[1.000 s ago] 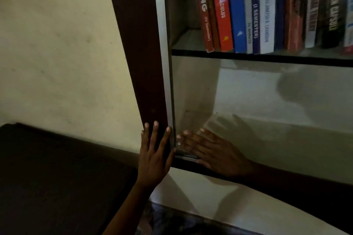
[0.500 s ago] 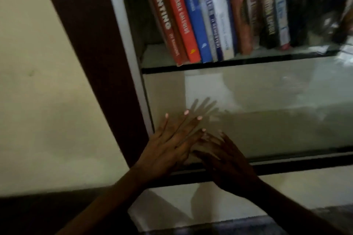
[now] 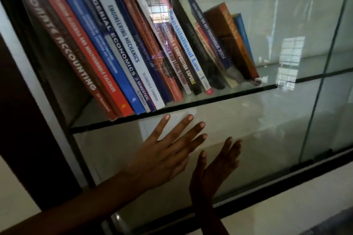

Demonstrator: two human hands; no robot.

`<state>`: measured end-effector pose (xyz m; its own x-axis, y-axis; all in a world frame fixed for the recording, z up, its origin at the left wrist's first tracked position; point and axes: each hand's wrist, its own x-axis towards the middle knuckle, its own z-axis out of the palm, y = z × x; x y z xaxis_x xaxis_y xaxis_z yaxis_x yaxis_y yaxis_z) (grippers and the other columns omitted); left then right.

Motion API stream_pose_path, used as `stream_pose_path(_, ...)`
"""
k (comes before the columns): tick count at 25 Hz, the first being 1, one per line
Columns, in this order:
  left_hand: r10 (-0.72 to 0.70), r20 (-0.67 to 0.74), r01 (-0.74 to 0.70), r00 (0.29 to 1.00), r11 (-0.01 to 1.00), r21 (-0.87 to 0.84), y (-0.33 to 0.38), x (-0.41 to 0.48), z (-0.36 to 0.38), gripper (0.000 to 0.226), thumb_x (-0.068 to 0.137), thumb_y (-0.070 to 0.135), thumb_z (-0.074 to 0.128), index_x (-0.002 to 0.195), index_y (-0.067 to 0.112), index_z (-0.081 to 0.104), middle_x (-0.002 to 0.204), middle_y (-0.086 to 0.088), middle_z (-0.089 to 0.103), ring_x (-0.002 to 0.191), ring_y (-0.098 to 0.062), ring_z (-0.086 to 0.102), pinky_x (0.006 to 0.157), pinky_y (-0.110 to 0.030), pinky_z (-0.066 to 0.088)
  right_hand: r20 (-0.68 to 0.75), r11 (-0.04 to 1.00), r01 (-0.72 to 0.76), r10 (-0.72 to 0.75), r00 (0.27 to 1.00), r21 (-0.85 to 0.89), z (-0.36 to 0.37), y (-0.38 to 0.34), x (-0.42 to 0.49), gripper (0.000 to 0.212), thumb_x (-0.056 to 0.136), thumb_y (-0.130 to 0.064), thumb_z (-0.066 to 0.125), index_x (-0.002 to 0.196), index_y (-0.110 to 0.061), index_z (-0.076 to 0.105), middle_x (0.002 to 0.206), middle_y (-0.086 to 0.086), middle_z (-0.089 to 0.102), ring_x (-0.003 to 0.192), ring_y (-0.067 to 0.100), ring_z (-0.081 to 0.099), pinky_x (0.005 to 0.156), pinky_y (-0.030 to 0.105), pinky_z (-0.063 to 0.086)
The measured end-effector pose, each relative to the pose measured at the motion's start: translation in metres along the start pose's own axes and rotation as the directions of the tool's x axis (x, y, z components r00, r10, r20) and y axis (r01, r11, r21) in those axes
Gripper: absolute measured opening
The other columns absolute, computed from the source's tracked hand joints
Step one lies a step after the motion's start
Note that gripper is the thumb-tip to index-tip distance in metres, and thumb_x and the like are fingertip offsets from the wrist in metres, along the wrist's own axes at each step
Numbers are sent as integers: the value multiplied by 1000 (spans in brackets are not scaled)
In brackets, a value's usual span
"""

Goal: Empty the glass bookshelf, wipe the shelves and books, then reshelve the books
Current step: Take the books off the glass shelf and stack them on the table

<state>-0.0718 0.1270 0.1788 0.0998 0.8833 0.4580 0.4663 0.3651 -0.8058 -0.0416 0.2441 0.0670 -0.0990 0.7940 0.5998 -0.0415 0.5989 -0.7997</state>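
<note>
1. The left hand [image 3: 164, 156] is open, its fingers straight and spread wide, palm turned toward the glass front [image 3: 267, 139] of the bookshelf [image 3: 44, 101]; it looks to lie flat on the pane, and it grips nothing
2. The right hand [image 3: 214, 171] is just beside it, lower and to the right, also open with fingers straight and close together, seen nearly edge-on; whether it touches the pane I cannot tell
3. Both hands are at the lower compartment, just under the dark front edge of the glass shelf [image 3: 210, 99]
4. On that shelf stands a row of books [image 3: 133, 53], all leaning to the left, spines outward
5. From the left the row runs: a brown accounting book [image 3: 66, 49], a red calculus book [image 3: 86, 53], a blue one, "Managerial Economics" [image 3: 112, 40] and the white "Engineering Mechanics" [image 3: 124, 40]
6. Further right is "Constitutional Law - 1" [image 3: 188, 47], and a thick brown book [image 3: 229, 36] stands near the end of the row; the right part of the shelf carries no books
7. The pane shows bright window reflections, and a vertical glass edge [image 3: 324, 63] runs down at the right
8. A dark wooden frame [image 3: 23, 120] borders the shelf on the left, and a dark rail [image 3: 286, 181] runs along the bottom
</note>
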Motion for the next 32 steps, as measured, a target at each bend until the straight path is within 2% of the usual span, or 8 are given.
stream_pose_path(6,5,-31,-7,999,998,-67,21,40,9,67,91,43,44,149,16,23,157,-10,14,144,-32,10,114,-57,-4,-87,1000,20,-20,996,1,-10,21,35,63,94,-58,18,149,-29,6,156,-1,4,145,19,6,118,38,-1)
stream_pose_path(11,-3,-58,-2,998,996,-92,47,92,13,64,85,41,53,142,16,40,153,-12,26,142,-32,18,113,-57,4,-106,999,-5,10,994,52,-26,53,76,65,93,-61,20,147,-28,11,157,1,8,145,16,7,117,42,0)
stream_pose_path(16,53,-297,-156,953,930,-332,64,134,9,34,93,32,43,113,19,68,137,-5,53,136,-26,35,112,-55,21,-104,993,-59,70,992,107,-59,67,115,64,90,-64,25,145,-31,20,156,-2,14,143,11,11,116,51,14)
stream_pose_path(20,-245,-314,18,917,812,-583,44,99,-10,33,96,26,40,120,20,61,139,-3,51,138,-23,33,113,-53,20,58,984,105,-114,992,145,-74,22,88,53,89,-64,30,139,-46,24,154,-14,19,140,4,20,110,31,23)
stream_pose_path(24,-483,-208,341,851,808,-479,1,36,-10,44,94,31,39,137,19,40,145,-3,37,143,-21,19,117,-52,4,195,942,313,-332,923,119,-63,-25,59,62,88,-53,46,143,-43,19,155,-17,11,143,11,14,113,39,23)
stream_pose_path(26,-524,-154,452,838,823,-343,-10,17,-6,56,93,34,36,146,19,27,149,-5,30,146,-21,9,117,-50,-1,210,924,376,-381,900,62,-51,-39,54,69,86,-59,45,145,-43,12,157,-12,4,145,17,6,118,42,8)
stream_pose_path(28,-494,-120,464,861,861,-210,-8,5,3,58,94,38,30,149,20,21,155,-6,21,146,-22,2,117,-49,-3,216,920,392,-379,900,-20,-41,-44,51,73,86,-66,38,146,-41,6,158,-7,-2,145,22,-2,116,41,-3)
stream_pose_path(32,-432,-108,430,895,902,-43,-3,-7,23,58,96,45,25,149,21,20,158,-3,7,146,-26,-2,115,-51,-4,220,893,414,-375,901,-175,-31,-42,50,72,89,-68,26,148,-36,-1,157,-3,-10,144,25,-7,115,43,-3)
